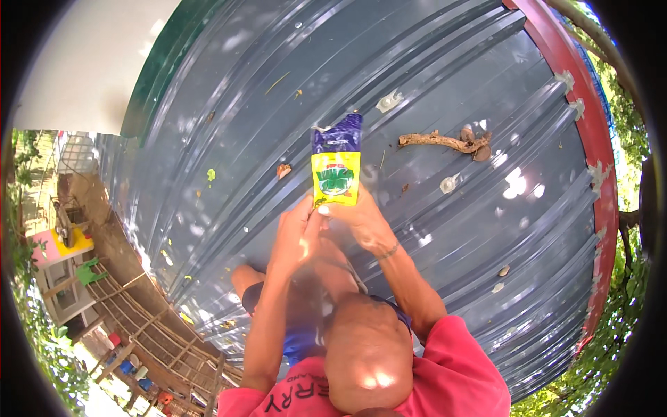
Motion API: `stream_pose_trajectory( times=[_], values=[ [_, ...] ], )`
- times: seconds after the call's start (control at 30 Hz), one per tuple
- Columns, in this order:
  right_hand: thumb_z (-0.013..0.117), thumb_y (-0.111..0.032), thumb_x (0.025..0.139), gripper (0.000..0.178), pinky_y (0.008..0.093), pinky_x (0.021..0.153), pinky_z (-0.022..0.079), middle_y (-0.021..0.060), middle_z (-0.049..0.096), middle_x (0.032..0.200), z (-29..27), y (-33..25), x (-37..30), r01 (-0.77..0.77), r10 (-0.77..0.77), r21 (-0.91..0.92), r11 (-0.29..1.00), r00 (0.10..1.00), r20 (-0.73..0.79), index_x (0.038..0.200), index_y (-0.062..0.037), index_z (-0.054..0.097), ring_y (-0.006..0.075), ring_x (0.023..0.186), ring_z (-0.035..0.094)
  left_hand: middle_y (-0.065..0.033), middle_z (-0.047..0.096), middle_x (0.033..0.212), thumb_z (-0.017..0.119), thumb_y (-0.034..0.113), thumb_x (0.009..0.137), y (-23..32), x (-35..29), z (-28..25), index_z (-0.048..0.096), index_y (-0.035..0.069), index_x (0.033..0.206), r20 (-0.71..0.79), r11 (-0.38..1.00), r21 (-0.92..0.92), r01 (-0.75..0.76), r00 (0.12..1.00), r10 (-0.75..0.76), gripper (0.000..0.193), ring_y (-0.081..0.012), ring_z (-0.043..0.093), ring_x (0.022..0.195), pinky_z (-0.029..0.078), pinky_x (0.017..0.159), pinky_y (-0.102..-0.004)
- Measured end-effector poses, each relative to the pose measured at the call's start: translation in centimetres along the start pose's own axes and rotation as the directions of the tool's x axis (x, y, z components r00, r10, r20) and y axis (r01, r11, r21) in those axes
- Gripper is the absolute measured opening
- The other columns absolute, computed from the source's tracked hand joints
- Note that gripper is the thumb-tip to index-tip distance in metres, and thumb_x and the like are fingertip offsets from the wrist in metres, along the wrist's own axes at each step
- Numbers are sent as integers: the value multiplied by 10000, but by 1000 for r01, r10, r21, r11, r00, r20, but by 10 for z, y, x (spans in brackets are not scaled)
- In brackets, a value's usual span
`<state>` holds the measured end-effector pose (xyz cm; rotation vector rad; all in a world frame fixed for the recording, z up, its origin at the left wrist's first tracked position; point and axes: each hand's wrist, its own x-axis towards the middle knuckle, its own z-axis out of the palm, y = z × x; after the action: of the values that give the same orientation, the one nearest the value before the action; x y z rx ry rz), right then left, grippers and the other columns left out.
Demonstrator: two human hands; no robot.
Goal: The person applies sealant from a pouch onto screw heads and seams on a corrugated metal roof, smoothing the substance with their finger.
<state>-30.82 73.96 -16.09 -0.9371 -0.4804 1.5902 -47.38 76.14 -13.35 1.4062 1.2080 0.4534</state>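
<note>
Both my hands are closed on a soft blue and yellow pouch (336,160), held up in front of me above a grey ribbed metal roof (271,146). Its blue upper end slants and looks creased, and I cannot tell whether it is cut. My left hand (297,226) pinches the lower left corner. At the lower right edge, my right hand (358,221) has its thumb on the yellow front, while its other fingers are mostly hidden behind the pouch. My legs are bent beneath my arms.
A dry stick (441,142) lies on the roof to the right, among scattered leaves. Pale grey dabs (390,101) dot the sheets and the red edge trim (590,174). Beyond the roof's left edge, far below, stands a wooden pole fence (149,326). A white wall (83,62) rises far left.
</note>
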Motion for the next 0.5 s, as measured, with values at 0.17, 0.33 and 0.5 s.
stream_pose_trajectory(
  times=[0.17,0.33,0.5],
  values=[
    [719,100,787,881,295,782,581,104,680,1118,29,-11,0,20,-14,35,999,985,-171,1552,27,288,173,938,691,-17,612,674,582,151,1009,15,-6,-1,645,11,964,-50,999,-30,-20,999,19,160,-81,540,602,443,558,-297],
    [709,153,794,974,310,778,612,107,682,1083,20,-17,10,240,-218,72,968,948,-232,1585,52,150,174,885,702,-98,621,704,578,145,999,21,-9,0,609,-10,912,11,999,39,-25,1000,24,180,-183,574,630,455,601,-352],
    [714,153,791,989,346,786,622,146,723,1046,5,-31,10,240,-214,85,967,948,-235,1579,34,127,218,902,734,-120,612,701,589,124,990,23,-14,4,599,-1,898,57,999,43,3,998,-5,156,-209,572,624,456,605,-360]
  ],
)
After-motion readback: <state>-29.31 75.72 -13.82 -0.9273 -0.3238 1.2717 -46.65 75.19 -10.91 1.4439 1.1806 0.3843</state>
